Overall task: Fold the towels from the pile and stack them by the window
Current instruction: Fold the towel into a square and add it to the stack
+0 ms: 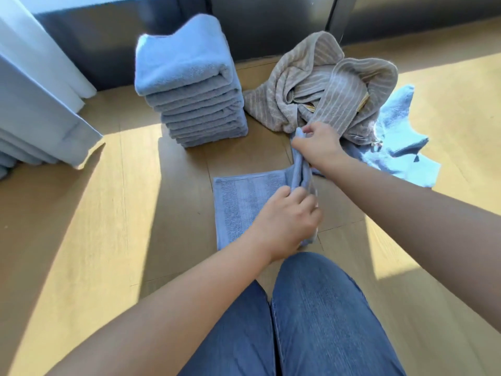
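Terry blue towel (244, 204) prob soft, light, floppy. Both left hand (287, 218) & right hand (317, 145) pinch its raised edge; corners prob grip best.

Two hands, the left hand (287, 215) and the right hand (317, 145), grip one blue towel (244, 204). Beyond the grip to its left stands one stack (189, 85) of about ten folded layers. Just beyond the grip lies one beige striped towel (311, 77), and to its right one light-blue towel (401, 147).

Sunlit wooden floor (81, 240), white curtain (40, 77), dark wall (108, 36) behind.
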Available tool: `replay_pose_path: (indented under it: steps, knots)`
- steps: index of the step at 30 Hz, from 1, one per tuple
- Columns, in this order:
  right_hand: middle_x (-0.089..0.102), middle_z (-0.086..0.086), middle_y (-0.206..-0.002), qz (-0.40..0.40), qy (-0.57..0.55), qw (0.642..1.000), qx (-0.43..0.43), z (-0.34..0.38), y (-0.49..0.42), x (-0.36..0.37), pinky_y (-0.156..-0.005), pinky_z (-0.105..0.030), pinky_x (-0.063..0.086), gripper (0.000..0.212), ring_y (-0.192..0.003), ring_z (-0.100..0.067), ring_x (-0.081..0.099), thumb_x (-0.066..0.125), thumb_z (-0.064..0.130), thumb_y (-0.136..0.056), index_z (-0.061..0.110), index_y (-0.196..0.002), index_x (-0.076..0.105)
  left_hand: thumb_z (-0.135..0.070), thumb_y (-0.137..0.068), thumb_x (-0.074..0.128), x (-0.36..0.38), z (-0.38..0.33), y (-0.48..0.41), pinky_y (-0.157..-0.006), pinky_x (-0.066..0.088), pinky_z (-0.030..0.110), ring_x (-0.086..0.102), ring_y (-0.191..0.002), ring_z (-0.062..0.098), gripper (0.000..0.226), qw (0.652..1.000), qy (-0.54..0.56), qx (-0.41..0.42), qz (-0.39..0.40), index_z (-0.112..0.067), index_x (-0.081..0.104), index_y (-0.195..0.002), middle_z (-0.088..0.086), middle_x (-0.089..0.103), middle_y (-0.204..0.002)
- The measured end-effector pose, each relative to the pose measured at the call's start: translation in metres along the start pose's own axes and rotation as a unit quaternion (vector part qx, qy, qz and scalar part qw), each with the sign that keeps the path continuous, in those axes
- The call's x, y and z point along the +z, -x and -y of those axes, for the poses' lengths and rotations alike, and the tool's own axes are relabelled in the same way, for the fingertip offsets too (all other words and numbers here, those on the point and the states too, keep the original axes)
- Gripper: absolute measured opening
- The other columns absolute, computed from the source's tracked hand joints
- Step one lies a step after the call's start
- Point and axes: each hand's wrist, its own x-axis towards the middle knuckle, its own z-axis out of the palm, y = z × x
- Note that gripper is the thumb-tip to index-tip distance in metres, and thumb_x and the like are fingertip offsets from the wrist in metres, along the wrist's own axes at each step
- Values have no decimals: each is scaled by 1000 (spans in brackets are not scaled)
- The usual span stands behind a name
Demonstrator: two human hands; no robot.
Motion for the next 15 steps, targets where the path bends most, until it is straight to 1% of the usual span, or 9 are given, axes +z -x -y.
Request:
replay_pose_path:
  steps: [1,2,4,5,9,11,12,13,15]
  knots:
    - [53,-8,-90,19,2,1000,-9,7,4,13,-78,-37,47,28,-86,-22,52,57,18,-81,7,-106,58,-7,-41,54,-1,8,15,-50,30,23,49,-54,19,19,1000,-3,-13,14,-19,54,-56,-2,53,-58]
    - [53,-6,-95,38,4,999,-21,14,9,26,-78,-34,45,31,-88,-20,51,57,18,-81,9,-110,56,-7,-42,56,0,16,30,-49,30,23,49,-52,19,18,999,-8,-26,27,-19,54,-56,-2,52,-57]
    - [50,-3,-97,72,13,996,-43,23,17,53,-75,-24,37,33,-91,-18,48,58,16,-81,10,-113,53,-8,-39,65,5,31,58,-46,31,22,51,-50,20,23,996,-9,-49,72,-18,55,-57,-1,53,-57]
    - [50,-3,-98,85,18,995,-49,26,21,66,-76,-23,36,34,-92,-19,48,58,15,-80,10,-113,53,-9,-36,70,7,37,70,-44,31,21,52,-49,20,28,993,-9,-58,103,-17,55,-58,-1,54,-57]
    - [58,-7,-110,150,37,986,-57,29,34,114,-89,-33,45,39,-102,-25,54,55,19,-83,14,-121,48,-14,-31,77,22,52,108,-41,33,18,53,-44,20,33,979,19,-101,177,-15,56,-56,0,55,-55]
    - [55,-3,-100,194,51,977,-70,26,40,130,-89,-36,45,43,-99,-24,54,52,21,-87,15,-129,43,-14,-37,73,33,56,118,-40,30,17,54,-41,21,25,973,41,-127,189,-14,55,-55,1,55,-54]
    - [53,-1,-96,211,50,973,-78,24,43,133,-88,-37,45,43,-94,-21,52,49,20,-88,14,-131,42,-13,-45,69,37,58,122,-42,29,19,57,-45,22,19,968,64,-146,192,-13,56,-59,2,57,-58]
    - [52,0,-94,218,49,971,-84,20,46,135,-88,-38,46,42,-91,-19,50,47,18,-89,13,-130,43,-12,-58,63,40,60,124,-47,31,22,62,-57,25,12,958,92,-170,210,-11,59,-69,3,60,-70]
    - [52,0,-98,199,60,974,-91,11,46,128,-90,-37,44,37,-93,-20,50,44,14,-90,10,-127,47,-16,-82,48,46,65,126,-62,38,27,62,-91,26,19,922,121,-211,302,-14,60,-97,1,59,-101]
